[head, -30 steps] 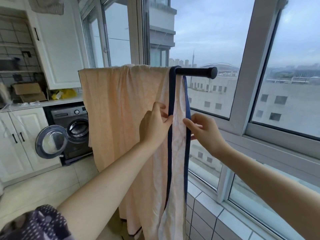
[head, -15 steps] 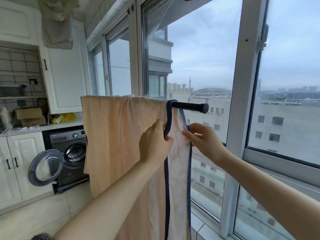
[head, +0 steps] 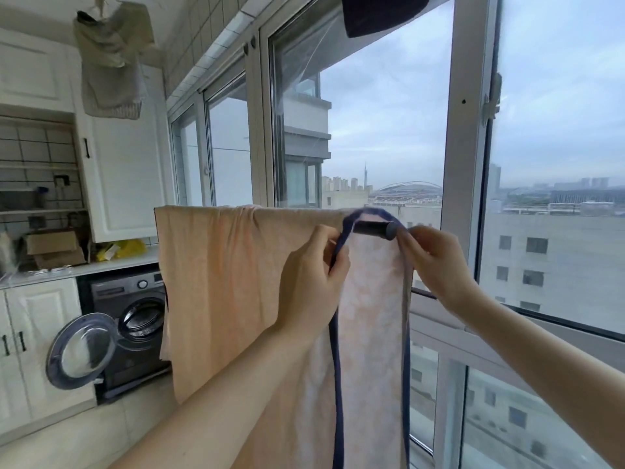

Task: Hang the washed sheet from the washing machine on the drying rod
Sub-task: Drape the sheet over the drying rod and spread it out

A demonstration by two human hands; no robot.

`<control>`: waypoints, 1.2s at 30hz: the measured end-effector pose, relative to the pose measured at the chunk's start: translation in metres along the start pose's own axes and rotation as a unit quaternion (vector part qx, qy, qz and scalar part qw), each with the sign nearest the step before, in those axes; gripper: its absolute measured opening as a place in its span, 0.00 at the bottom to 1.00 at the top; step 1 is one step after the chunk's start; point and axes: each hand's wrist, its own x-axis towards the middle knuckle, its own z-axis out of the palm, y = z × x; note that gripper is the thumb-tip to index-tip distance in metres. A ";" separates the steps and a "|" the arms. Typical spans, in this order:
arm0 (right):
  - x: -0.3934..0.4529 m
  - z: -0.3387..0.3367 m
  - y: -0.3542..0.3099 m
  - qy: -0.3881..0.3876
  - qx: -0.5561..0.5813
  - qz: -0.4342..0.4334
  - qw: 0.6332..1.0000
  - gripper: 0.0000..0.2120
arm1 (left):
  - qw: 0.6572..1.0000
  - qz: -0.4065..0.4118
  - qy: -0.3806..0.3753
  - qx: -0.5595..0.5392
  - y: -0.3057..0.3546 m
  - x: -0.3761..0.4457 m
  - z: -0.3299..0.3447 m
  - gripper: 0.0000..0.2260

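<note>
The sheet (head: 236, 282) already hangs over the rod (head: 373, 228), well away from the open washing machine (head: 132, 330). The left hand (head: 309, 286) and right hand (head: 434, 262) each pinch its blue edge near the rod's end; only final straightening seems left.

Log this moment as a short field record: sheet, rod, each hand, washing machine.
sheet: peach sheet with dark blue edging, draped over the drying rod and hanging down
rod: dark drying rod, its end cap poking out past the sheet's edge
left hand: left hand grips the blue-edged border just below the rod
right hand: right hand pinches the sheet's other blue border beside the rod's end
washing machine: washing machine under the counter, round door swung open
</note>
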 end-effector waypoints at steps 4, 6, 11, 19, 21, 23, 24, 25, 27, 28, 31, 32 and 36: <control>-0.018 -0.010 0.006 -0.052 -0.017 0.009 0.998 0.15 | 0.998 0.029 -0.049 0.040 -0.004 -0.014 0.010 0.03; -0.026 -0.013 0.003 -0.073 -0.039 0.000 0.997 0.11 | 0.997 0.033 -0.059 0.041 -0.005 -0.018 0.011 0.05; -0.023 -0.016 -0.016 -0.113 -0.016 0.007 0.993 0.11 | 0.993 0.065 -0.084 0.060 -0.008 -0.012 0.004 0.09; 0.030 -0.002 -0.066 -0.105 -0.096 0.011 0.990 0.13 | 0.988 0.045 -0.062 0.133 -0.047 0.026 -0.024 0.09; 0.041 0.007 -0.079 -0.146 -0.179 0.011 0.973 0.14 | 0.987 0.031 -0.066 0.146 -0.062 0.034 -0.031 0.11; 0.047 0.019 -0.089 -0.183 -0.269 0.002 0.946 0.15 | 0.986 0.021 -0.073 0.150 -0.077 0.042 -0.036 0.13; 0.049 0.027 -0.092 -0.195 -0.321 -0.013 0.927 0.14 | 0.985 0.015 -0.080 0.150 -0.085 0.046 -0.038 0.15; 0.051 0.036 -0.093 -0.201 -0.367 -0.027 0.908 0.14 | 0.984 0.010 -0.088 0.152 -0.092 0.050 -0.039 0.16; 0.053 0.051 -0.094 -0.206 -0.419 -0.037 0.883 0.14 | 0.982 0.007 -0.104 0.158 -0.108 0.059 -0.042 0.18; 0.054 0.058 -0.094 -0.209 -0.435 -0.033 0.875 0.14 | 0.981 0.008 -0.110 0.160 -0.116 0.064 -0.043 0.18; 0.057 0.073 -0.095 -0.218 -0.504 -0.041 0.835 0.16 | 0.980 0.019 -0.122 0.154 -0.140 0.078 -0.048 0.18; 0.058 0.077 -0.095 -0.222 -0.524 -0.042 0.821 0.17 | 0.980 0.023 -0.126 0.151 -0.148 0.083 -0.050 0.17; 0.065 0.106 -0.096 -0.225 -0.550 -0.036 0.804 0.16 | 0.977 0.058 -0.131 0.160 -0.188 0.103 -0.062 0.13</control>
